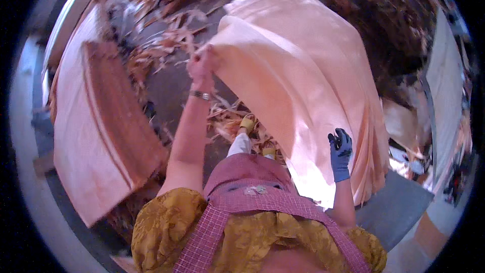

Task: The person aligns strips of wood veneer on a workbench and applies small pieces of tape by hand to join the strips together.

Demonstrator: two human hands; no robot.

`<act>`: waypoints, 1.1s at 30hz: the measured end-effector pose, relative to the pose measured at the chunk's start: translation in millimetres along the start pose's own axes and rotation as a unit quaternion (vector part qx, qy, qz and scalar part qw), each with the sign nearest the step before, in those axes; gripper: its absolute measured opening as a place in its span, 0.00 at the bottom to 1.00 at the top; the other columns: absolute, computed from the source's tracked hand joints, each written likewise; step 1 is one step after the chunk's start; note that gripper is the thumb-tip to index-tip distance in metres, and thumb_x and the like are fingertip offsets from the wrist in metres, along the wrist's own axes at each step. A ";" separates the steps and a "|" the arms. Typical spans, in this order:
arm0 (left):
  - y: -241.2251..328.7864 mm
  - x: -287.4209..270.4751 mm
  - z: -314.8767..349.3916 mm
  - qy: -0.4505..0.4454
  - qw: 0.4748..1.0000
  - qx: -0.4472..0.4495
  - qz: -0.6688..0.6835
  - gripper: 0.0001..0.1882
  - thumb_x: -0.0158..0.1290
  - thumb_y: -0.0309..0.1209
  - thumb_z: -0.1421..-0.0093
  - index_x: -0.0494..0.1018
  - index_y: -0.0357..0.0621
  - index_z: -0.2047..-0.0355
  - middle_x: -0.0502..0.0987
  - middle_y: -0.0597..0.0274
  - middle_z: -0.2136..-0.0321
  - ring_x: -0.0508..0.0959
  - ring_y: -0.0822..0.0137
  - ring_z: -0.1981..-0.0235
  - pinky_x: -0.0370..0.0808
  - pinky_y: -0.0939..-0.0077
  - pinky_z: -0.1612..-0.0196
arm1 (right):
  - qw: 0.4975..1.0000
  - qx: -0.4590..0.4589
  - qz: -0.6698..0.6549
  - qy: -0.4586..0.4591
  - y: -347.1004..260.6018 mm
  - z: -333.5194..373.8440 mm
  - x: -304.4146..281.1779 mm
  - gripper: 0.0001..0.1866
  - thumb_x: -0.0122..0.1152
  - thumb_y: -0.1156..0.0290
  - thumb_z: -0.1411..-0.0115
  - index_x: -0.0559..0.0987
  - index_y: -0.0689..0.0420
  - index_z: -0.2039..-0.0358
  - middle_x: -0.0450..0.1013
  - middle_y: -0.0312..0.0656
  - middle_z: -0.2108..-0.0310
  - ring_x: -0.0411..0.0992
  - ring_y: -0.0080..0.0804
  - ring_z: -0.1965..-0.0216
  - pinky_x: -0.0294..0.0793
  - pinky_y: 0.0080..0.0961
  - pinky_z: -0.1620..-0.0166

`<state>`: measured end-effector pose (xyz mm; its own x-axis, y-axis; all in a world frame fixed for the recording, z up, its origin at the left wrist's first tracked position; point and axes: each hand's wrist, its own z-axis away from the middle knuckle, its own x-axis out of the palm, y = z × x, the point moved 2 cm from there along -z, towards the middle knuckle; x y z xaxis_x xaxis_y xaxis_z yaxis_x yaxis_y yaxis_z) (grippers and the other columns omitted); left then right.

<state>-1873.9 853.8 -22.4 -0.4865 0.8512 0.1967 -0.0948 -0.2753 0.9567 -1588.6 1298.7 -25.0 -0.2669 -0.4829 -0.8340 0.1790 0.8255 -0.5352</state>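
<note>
Veneer sheet (283,86), pale pink, thin and wavy with a fine grain, hangs lifted over the stack of like sheets (323,45), its far corner pinched in the bare left hand (202,68) while the blue-gloved right hand (340,152) lies with fingers spread against its near edge. So thin a sheet could split along the grain or tear at the pinched corner if it sags or snags on the stack's edge; brittle scrap strips (166,35) litter the floor (172,91) beside a second veneer pile (96,121).

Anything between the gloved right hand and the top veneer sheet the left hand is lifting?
Nothing visible: the right hand already rests on the veneer sheet, and the left hand grips its far corner directly.
</note>
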 end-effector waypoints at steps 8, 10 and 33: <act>272.6 -350.3 155.0 0.372 0.889 0.258 -0.069 0.12 0.59 0.38 0.41 0.77 0.40 0.67 0.78 0.62 0.71 0.77 0.71 0.73 0.75 0.74 0.74 | 0.955 -0.099 -0.217 -0.177 -109.9 24.0 23.3 0.11 0.68 0.70 0.44 0.79 0.61 0.62 0.76 0.44 0.65 0.75 0.29 0.65 0.75 0.25 0.61; 318.4 -417.1 231.1 0.520 0.822 0.231 -0.013 0.14 0.57 0.38 0.40 0.77 0.38 0.63 0.78 0.59 0.63 0.78 0.66 0.65 0.78 0.69 0.65 | 0.913 -0.121 -0.284 -0.267 -139.8 50.7 60.7 0.13 0.67 0.69 0.43 0.78 0.61 0.61 0.77 0.41 0.63 0.74 0.24 0.65 0.74 0.23 0.59; 181.3 -805.0 1036.7 0.892 0.360 0.251 0.111 0.16 0.55 0.41 0.45 0.71 0.46 0.61 0.72 0.63 0.63 0.73 0.66 0.63 0.74 0.73 0.60 | 0.312 0.065 -0.319 -0.893 -774.5 540.8 365.6 0.24 0.46 0.48 0.35 0.76 0.58 0.59 0.77 0.44 0.70 0.74 0.44 0.74 0.78 0.42 0.68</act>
<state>-599.1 581.8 215.2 -0.2605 -0.9304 0.2581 0.0690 0.2487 0.9661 -1312.7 324.8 12.2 0.6445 -0.0251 0.7642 0.6965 0.4318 -0.5731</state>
